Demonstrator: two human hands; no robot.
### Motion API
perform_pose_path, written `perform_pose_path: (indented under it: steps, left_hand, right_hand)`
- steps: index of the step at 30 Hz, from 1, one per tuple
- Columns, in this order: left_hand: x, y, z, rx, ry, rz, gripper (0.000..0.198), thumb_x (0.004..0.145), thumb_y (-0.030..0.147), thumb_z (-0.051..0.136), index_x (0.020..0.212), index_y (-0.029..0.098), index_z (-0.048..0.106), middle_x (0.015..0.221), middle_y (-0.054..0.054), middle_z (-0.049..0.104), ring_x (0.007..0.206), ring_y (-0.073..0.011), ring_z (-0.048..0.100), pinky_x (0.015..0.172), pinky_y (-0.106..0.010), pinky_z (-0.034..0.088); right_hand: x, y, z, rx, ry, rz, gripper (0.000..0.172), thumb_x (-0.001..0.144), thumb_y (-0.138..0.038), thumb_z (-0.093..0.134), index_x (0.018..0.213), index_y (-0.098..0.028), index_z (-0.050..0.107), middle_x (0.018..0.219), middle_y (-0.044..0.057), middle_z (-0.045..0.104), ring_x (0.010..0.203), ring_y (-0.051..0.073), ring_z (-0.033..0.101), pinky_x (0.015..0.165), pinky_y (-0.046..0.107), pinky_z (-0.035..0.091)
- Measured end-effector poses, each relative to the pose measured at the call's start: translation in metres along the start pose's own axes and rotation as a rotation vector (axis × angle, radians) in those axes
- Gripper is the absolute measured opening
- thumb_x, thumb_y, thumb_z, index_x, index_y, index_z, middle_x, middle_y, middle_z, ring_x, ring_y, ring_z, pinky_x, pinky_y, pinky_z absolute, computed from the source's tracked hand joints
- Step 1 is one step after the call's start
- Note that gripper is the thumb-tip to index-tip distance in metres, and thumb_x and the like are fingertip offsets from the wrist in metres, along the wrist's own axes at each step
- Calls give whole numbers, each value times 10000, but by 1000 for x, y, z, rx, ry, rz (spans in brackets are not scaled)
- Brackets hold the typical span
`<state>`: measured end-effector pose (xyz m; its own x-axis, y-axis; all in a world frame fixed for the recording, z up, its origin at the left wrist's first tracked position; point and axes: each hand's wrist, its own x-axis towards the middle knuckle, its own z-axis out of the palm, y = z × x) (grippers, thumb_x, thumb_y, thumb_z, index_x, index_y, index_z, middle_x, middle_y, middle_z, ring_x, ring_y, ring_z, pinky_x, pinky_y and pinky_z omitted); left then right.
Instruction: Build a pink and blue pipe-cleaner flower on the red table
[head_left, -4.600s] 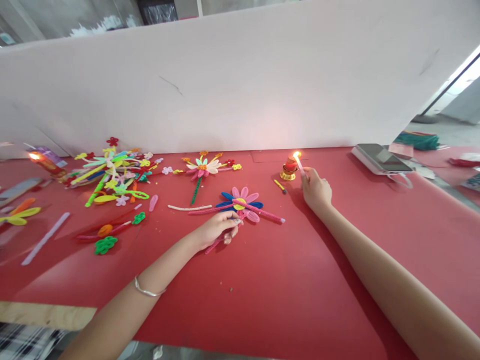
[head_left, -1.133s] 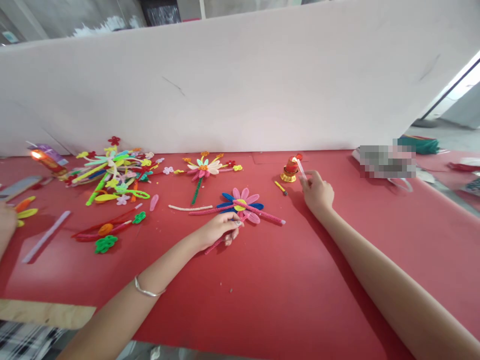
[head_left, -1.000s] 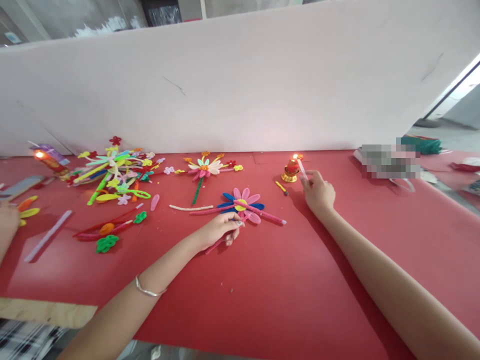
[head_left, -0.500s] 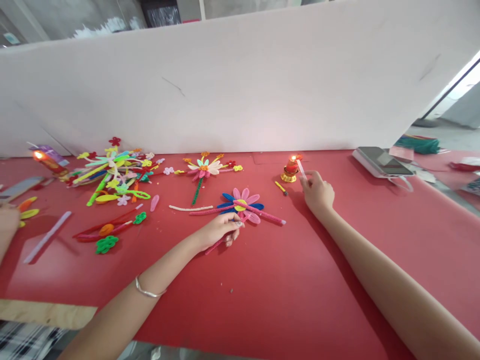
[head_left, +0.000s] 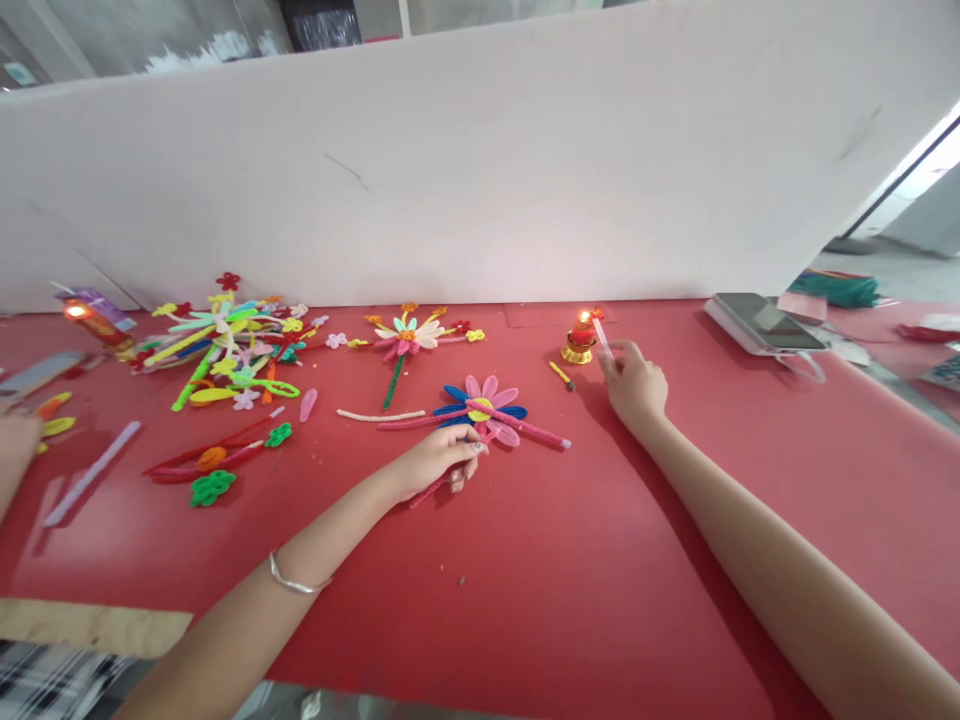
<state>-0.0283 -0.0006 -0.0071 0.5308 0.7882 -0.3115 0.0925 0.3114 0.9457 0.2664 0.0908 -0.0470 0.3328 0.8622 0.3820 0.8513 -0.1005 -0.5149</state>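
My left hand (head_left: 450, 460) is closed around a pink pipe cleaner stem at the near side of a pink and blue pipe cleaner flower (head_left: 508, 434) with a yellow centre. Two long pink pipe cleaners reach out across the flower to left and right. My right hand (head_left: 636, 385) pinches a translucent glue stick (head_left: 602, 335), its upper tip close to the flame of a lit red candle (head_left: 582, 328) in a gold holder. A short yellow stub with a dark end (head_left: 562, 376) lies in front of the candle. A white pipe cleaner (head_left: 380, 416) lies left of the flower.
Behind stands a white panel (head_left: 480, 180). A finished-looking flower (head_left: 409, 335) and a heap of pipe cleaner pieces (head_left: 225, 340) lie left. Another lit candle (head_left: 97, 325) leans far left, near another person's hand (head_left: 16, 450). A phone (head_left: 761, 322) lies right.
Hardly anything differs: both hands keep their grips and places, and the glue stick stays by the flame. The view has shifted very slightly.
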Motion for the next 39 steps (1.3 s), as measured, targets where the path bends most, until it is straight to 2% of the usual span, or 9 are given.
perform_pose_path:
  steps: [10,21,30,39]
  left_hand:
    - [0,-2,-2,16,-4,7,224,755,338,563,769,177,408,508,59,489,396,-45,352,407,-195,316]
    - [0,-1,-1,9,-4,-1,246,751,355,582,768,176,414,505,61,487,395,-42,349,412,-196,309]
    - [-2,2,0,28,3,-11,213,765,329,553,774,178,404,517,64,487,405,-44,356,425,-199,328]
    - [-2,2,1,25,7,-6,254,740,363,579,761,176,409,505,62,486,398,-40,349,409,-193,317]
  right_hand:
    - [1,3,3,-10,9,-18,309,876,-436,393,1038,-229,555,642,3,609,504,123,405,526,236,219]
    - [0,0,1,-12,-3,-8,366,886,-465,356,1073,-232,566,653,17,621,538,143,434,534,238,213]
    - [1,1,2,-6,10,0,306,853,-421,427,1065,-249,564,701,8,639,555,143,454,528,239,219]
    - [-1,-2,-1,13,15,9,327,827,-443,460,1062,-240,562,715,10,640,569,146,472,529,241,237]
